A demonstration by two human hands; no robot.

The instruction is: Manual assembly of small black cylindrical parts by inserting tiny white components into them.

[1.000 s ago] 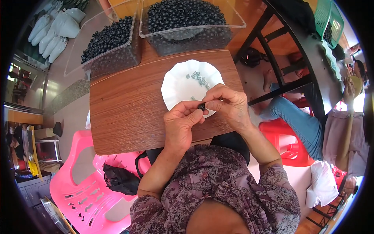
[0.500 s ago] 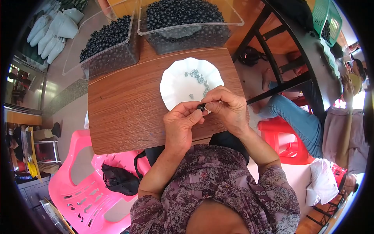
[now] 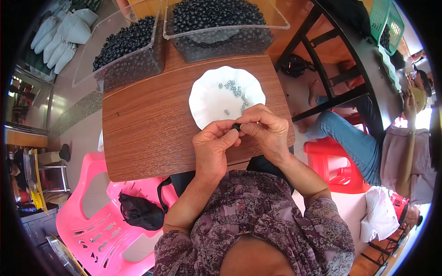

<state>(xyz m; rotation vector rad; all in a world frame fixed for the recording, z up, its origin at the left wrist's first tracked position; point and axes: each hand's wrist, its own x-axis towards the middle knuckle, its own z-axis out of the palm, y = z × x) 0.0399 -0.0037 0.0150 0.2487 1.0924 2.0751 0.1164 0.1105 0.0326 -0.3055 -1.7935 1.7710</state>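
Black piece (image 3: 236, 127) is clamped in the grip of left hand (image 3: 212, 147) and right hand (image 3: 269, 132). White scalloped plate (image 3: 206, 94) rests on the table (image 3: 147, 131).

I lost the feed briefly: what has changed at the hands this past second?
The bare right hand has shifted slightly lower in the picture, and the whole view drifted a little. Nothing was picked up or released: it and the left hand still hold the small round black bead. The scalloped white plate with pale translucent beads stays put.
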